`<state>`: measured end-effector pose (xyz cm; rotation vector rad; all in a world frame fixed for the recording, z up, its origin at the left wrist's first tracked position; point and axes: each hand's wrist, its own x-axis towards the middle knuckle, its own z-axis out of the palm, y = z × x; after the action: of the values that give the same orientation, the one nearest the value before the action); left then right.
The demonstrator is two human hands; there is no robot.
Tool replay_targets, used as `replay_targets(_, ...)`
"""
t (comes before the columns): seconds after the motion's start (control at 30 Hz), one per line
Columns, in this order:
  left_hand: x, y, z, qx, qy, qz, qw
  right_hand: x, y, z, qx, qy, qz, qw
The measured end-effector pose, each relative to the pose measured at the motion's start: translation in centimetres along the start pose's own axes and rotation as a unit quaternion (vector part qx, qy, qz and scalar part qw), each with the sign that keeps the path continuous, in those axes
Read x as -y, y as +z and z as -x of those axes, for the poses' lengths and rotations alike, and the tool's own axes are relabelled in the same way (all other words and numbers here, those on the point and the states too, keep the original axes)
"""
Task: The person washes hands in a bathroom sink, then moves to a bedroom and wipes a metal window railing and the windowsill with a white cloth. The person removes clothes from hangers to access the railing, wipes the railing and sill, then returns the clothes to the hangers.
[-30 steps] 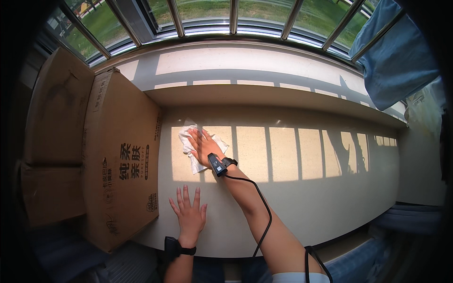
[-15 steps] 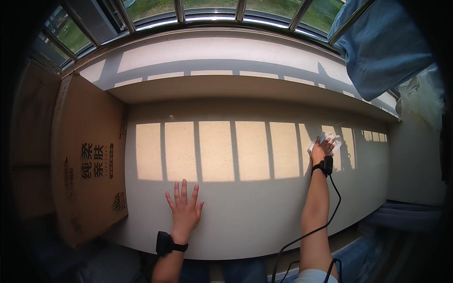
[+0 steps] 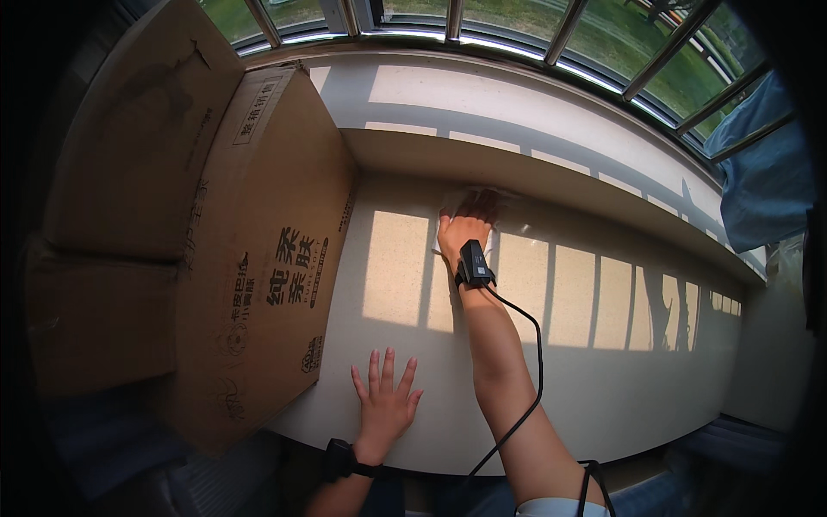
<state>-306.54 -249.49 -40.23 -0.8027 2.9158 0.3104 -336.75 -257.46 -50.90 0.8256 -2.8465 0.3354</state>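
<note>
My right hand lies flat on the white table top, close to the upright strip below the window sill. Under its palm and fingers is a white tissue or thin cloth, pressed against the surface and mostly hidden by the hand. Its fingers are stretched out and in shade, pointing away from me. Nearer to me, my left hand rests near the table's front edge. Its fingers are spread and nothing is in it. Both wrists wear a black strapped device, and a black cable runs from the right one along the forearm.
A large brown cardboard box stands at the left end of the table, with more cardboard beside it. Beyond the table rises a window sill behind metal bars. Blue fabric hangs at the far right.
My right hand has swept left across the table with the white tissue and sits closer to the sill. The view has turned left, so the box shows larger. My left hand stays spread on the table.
</note>
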Motion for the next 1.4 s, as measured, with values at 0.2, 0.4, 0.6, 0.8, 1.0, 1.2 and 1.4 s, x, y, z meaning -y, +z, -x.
replay_targets(0.2,3.1,-0.4,2.2,0.002,0.002,-0.018,1.000,10.4,0.6,-0.4,0.204,-0.209,-0.142,0.946)
replay_targets(0.4,3.1,-0.4,3.5,0.016,-0.026,-0.048,0.998,10.7,0.6,6.9,0.097,-0.358,-0.136,0.919)
replay_targets(0.6,2.0,-2.6,6.0,-0.002,-0.047,-0.055,0.997,5.3,-4.1,19.1,0.169,-0.572,-0.208,0.775)
replay_targets(0.8,-1.0,-1.0,8.1,-0.007,-0.041,-0.082,0.996,-8.3,-2.7,9.1,0.022,-0.247,-0.056,0.967)
replay_targets(1.0,-6.7,0.9,9.7,0.001,-0.043,-0.070,0.997,-33.6,-7.0,13.5,0.055,0.067,0.043,0.995)
replay_targets(1.2,-8.0,0.8,11.2,0.004,0.015,-0.021,1.000,-39.5,-10.8,28.4,0.036,0.244,0.117,0.962)
replay_targets(1.4,-1.4,-1.8,13.4,-0.015,0.039,-0.022,0.999,-20.6,-6.9,25.4,0.032,0.163,0.061,0.984)
